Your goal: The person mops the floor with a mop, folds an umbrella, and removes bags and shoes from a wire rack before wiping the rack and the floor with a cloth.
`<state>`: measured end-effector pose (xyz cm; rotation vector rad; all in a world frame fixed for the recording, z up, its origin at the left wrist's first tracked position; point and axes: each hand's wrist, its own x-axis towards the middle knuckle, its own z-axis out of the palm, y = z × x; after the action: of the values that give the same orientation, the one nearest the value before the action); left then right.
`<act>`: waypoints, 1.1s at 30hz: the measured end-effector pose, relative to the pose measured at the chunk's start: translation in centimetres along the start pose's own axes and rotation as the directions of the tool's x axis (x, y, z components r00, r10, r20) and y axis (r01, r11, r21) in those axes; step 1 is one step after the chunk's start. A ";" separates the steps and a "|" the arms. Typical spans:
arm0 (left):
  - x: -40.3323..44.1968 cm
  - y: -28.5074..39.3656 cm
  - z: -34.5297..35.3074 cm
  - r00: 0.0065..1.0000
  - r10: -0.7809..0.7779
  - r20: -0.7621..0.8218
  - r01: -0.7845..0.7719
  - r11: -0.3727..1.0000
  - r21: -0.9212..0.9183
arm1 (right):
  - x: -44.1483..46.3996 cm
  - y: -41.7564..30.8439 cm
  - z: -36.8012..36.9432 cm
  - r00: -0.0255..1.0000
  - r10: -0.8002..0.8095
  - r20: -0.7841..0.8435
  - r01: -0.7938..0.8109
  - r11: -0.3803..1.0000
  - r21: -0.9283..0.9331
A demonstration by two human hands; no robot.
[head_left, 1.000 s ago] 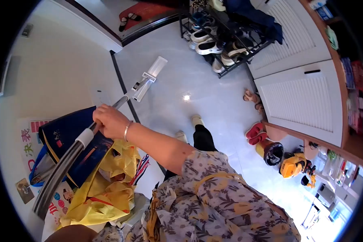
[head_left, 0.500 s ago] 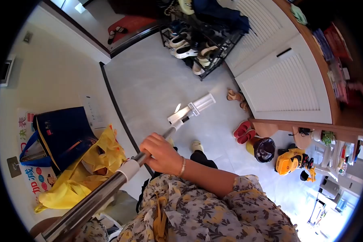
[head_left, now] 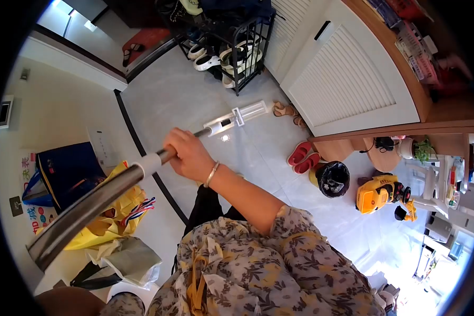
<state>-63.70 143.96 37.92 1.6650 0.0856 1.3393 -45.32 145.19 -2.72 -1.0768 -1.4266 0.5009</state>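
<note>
Right hand [head_left: 187, 157] wrapped round mop pole [head_left: 97, 200]; left hand unseen, grip unclear. Mop head [head_left: 253, 111] just beside tan sandals [head_left: 283, 109]: rightward push could snag.

The wall poster [head_left: 30, 213] at the view's left edge reads 加减, with 表 higher up.
</note>
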 end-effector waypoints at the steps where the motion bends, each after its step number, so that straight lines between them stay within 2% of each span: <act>1: 0.2 0.2 0.6 1.000 -0.002 -0.008 0.002 1.000 -0.001 | 0.2 0.2 -0.5 1.000 0.006 -0.011 -0.006 1.000 -0.002; 5: 0.0 0.8 1.6 0.999 -0.034 -0.035 0.035 0.999 0.033 | -2.4 -1.6 -0.6 0.996 0.092 0.009 -0.092 0.995 0.032; 8: -1.4 3.7 1.4 0.999 -0.031 -0.043 0.035 0.994 0.102 | -5.2 -4.7 -0.1 0.983 0.149 0.109 -0.154 0.987 0.039; 10: -2.8 6.0 0.9 0.999 -0.022 -0.049 0.029 0.989 0.143 | -7.3 -7.1 0.9 0.986 0.141 0.085 -0.145 0.989 0.041; 14: -5.4 10.8 -0.4 0.997 0.007 -0.072 0.008 0.979 0.203 | -9.2 -9.6 3.3 0.980 0.106 0.167 -0.120 0.990 0.077; 16: -6.4 12.6 -1.6 0.996 0.013 -0.085 0.006 0.976 0.220 | -8.6 -11.2 4.5 0.960 0.104 0.259 -0.141 0.982 0.128; 18: -7.7 14.0 -2.9 0.995 0.025 -0.101 0.000 0.971 0.239 | -7.5 -11.9 7.1 0.966 0.041 0.254 -0.085 0.983 0.165; 20: -8.9 15.1 -4.1 0.992 0.037 -0.117 -0.005 0.965 0.261 | -6.0 -12.0 10.1 0.964 -0.095 0.247 0.042 0.977 0.210; 23: -11.2 15.5 -6.1 0.987 0.055 -0.152 -0.009 0.958 0.288 | -4.2 -9.6 16.0 0.951 -0.098 0.294 0.043 0.981 0.188; 25: -13.3 14.4 -7.2 0.968 0.087 -0.237 -0.008 0.949 0.315 | -2.7 -7.5 20.5 0.972 -0.134 0.192 0.075 0.955 0.287; 26: -14.2 13.7 -7.8 0.965 0.081 -0.251 0.001 0.951 0.310 | -2.3 -6.2 22.4 0.957 -0.126 0.260 0.043 0.952 0.302; 27: -15.0 13.0 -8.3 0.950 0.109 -0.291 0.016 0.917 0.398 | -2.0 -5.0 24.2 0.938 -0.115 0.327 0.005 0.947 0.320; 28: -15.7 12.4 -8.7 0.935 0.142 -0.324 0.035 0.874 0.484 | -1.4 -4.1 26.1 0.939 -0.135 0.318 0.011 0.932 0.363; 29: -16.2 11.6 -8.7 0.909 0.183 -0.375 0.034 0.864 0.503 | -0.7 -3.9 27.1 0.913 -0.112 0.393 -0.028 0.943 0.333; 30: -16.7 11.2 -9.1 0.908 0.175 -0.382 0.046 0.862 0.505 | -0.5 -3.3 28.7 0.911 -0.105 0.400 -0.039 0.941 0.337; 32: -17.5 10.4 -10.0 0.873 0.277 -0.402 0.076 0.737 0.672 | -0.6 -2.3 32.0 0.938 -0.133 0.321 0.030 0.951 0.306; 33: -16.9 7.8 -9.6 0.804 0.445 -0.393 0.031 0.630 0.776 | -0.9 -2.2 32.9 0.938 -0.126 0.324 0.022 0.952 0.306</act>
<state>-81.63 135.97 30.55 1.9108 0.9504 2.1596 -77.00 152.97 -7.63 -0.7109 -1.6223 0.8504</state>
